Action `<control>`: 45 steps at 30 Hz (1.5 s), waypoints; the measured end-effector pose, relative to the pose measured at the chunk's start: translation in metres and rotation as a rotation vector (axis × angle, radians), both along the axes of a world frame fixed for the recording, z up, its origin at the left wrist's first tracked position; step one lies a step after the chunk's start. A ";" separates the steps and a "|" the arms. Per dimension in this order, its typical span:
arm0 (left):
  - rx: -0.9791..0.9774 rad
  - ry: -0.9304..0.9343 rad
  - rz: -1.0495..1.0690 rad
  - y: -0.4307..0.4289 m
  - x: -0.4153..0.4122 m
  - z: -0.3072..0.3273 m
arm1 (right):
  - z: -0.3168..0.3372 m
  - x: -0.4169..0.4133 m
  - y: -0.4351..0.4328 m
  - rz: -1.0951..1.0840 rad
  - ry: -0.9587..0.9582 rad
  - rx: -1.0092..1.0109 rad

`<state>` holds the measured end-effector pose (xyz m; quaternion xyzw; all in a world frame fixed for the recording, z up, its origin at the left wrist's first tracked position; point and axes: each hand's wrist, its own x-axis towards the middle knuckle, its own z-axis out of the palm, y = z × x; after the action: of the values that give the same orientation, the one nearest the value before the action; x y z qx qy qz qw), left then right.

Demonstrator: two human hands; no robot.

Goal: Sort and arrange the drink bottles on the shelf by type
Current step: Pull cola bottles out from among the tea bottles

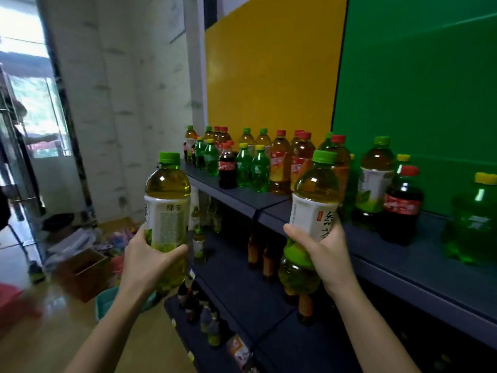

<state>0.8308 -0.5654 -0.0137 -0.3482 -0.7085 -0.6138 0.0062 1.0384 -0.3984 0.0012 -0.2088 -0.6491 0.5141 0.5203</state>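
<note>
The left grip curls round an upright green-capped, white-labelled plastic tea bottle. The right grip holds a slightly tilted twin bottle off the dark blue-grey metal shelf's front edge, nearer the matching shelved bottle.

Left tea bottle and right tea bottle: lime-green caps, yellow-green liquid, white labels with greyish characters, leaf-green band low down. On the slate-blue shelf: cola bottle near-black, red cap, red label; soda bottle at the right end clear bright green, yellow cap; iced-tea bottle amber, red cap, orange-red label. Behind: yellow panel and green panel, both plain.
</note>
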 end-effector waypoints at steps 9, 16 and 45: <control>0.023 -0.046 0.124 0.000 -0.129 -0.006 | 0.003 -0.144 0.016 0.050 -0.019 -0.015; 0.033 -0.057 0.120 0.039 -0.228 -0.023 | -0.017 -0.265 0.058 0.073 -0.040 -0.050; 0.057 0.011 -0.095 0.262 -0.671 0.010 | 0.010 -0.675 0.226 -0.245 -0.054 0.037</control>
<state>0.1599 -0.3034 -0.0042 -0.3843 -0.6735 -0.6314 -0.0091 0.3633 -0.1722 0.0115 -0.2906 -0.6417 0.4290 0.5654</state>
